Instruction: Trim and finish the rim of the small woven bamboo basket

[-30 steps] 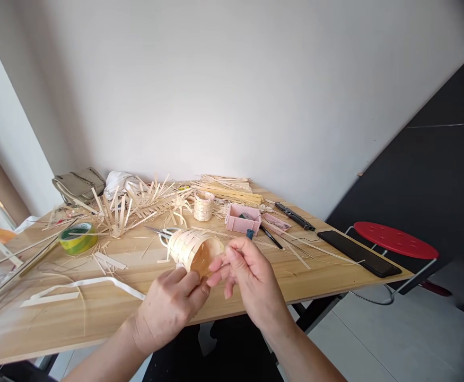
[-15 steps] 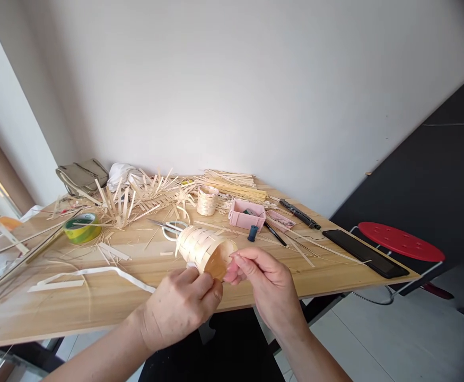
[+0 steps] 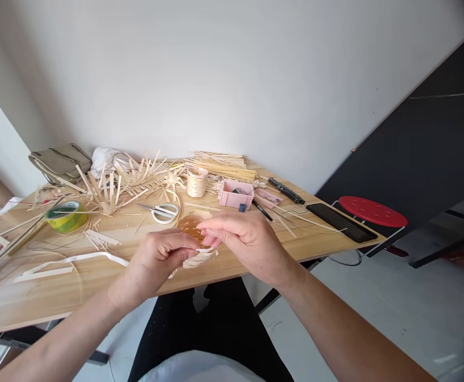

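Note:
A small woven basket point(image 3: 200, 259) of pale wood strips is at the near side of the table, its round mouth turned up toward me. My left hand point(image 3: 162, 255) grips the near-left part of its rim between thumb and fingers. Above the mouth, my right hand point(image 3: 242, 241) is closed in a pinch close to the rim. What sits between those fingertips is too small to make out. White-handled scissors point(image 3: 164, 213) lie just behind the basket. Past them stands a second woven basket point(image 3: 197, 183), upright.
Loose wood strips point(image 3: 112, 185) are heaped at the back left beside green-yellow tape point(image 3: 65, 216). A pink crate point(image 3: 235, 195), blue thread spool point(image 3: 242, 208), pen point(image 3: 262, 210) and black tablet-like slab point(image 3: 341, 223) lie to the right. A red stool point(image 3: 373, 210) stands beyond the table edge.
The basket has tipped from lying sideways to mouth-up, nearer to me. My left hand has shifted onto its rim, and my right hand has moved left over the opening. The view has tilted down.

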Demonstrator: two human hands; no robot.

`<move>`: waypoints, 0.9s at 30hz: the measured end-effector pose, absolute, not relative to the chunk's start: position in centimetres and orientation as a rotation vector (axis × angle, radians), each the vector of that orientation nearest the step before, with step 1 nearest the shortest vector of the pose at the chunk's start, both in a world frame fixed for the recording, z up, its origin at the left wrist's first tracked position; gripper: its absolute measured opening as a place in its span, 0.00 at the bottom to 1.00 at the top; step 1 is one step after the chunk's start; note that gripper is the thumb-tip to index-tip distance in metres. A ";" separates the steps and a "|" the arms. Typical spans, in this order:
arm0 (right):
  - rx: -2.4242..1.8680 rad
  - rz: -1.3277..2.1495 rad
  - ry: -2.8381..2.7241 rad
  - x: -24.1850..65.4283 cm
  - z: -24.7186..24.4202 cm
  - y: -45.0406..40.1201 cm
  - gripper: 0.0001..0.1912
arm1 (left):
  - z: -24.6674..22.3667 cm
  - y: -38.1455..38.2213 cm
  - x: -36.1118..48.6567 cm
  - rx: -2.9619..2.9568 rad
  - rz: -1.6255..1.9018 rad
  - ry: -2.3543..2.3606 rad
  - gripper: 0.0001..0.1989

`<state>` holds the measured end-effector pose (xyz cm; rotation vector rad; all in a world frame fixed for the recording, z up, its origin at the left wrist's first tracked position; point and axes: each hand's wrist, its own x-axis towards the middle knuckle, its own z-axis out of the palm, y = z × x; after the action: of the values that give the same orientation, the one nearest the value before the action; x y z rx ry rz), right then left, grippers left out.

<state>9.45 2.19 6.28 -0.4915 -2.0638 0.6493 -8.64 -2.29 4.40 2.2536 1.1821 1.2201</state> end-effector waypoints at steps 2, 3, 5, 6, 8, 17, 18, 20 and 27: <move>-0.402 0.475 -2.206 9.7 7.0 2.5 0.15 | 4.4 -2.1 -8.6 2.087 1.223 1.127 0.09; -0.372 0.395 -2.255 9.8 7.2 2.6 0.16 | 4.4 -2.0 -8.6 2.017 1.220 1.108 0.09; -0.341 0.244 -2.323 9.9 7.5 2.9 0.16 | 4.3 -1.8 -8.5 1.909 1.209 1.093 0.09; -0.337 0.170 -2.341 10.0 7.6 3.1 0.15 | 4.3 -1.7 -8.5 1.866 1.203 1.094 0.09; -0.354 0.062 -2.350 10.1 7.6 3.5 0.14 | 4.5 -1.7 -8.5 1.805 1.185 1.096 0.10; -0.415 0.193 -2.255 11.1 6.6 4.5 0.12 | 4.6 -1.7 -8.8 1.901 1.112 1.111 0.12; -0.428 0.174 -2.219 11.1 6.5 4.6 0.12 | 4.6 -1.7 -8.8 1.909 1.116 1.103 0.12; -0.435 0.112 -2.163 10.9 6.3 4.6 0.11 | 4.6 -1.7 -8.6 1.912 1.138 1.081 0.12; -0.349 -0.064 -2.150 10.8 6.0 4.8 0.12 | 5.1 -1.9 -8.6 2.019 1.146 1.072 0.09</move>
<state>10.78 4.82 5.98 -0.3487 -2.1499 -0.0643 -8.56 -1.90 5.11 2.0191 1.0716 1.1465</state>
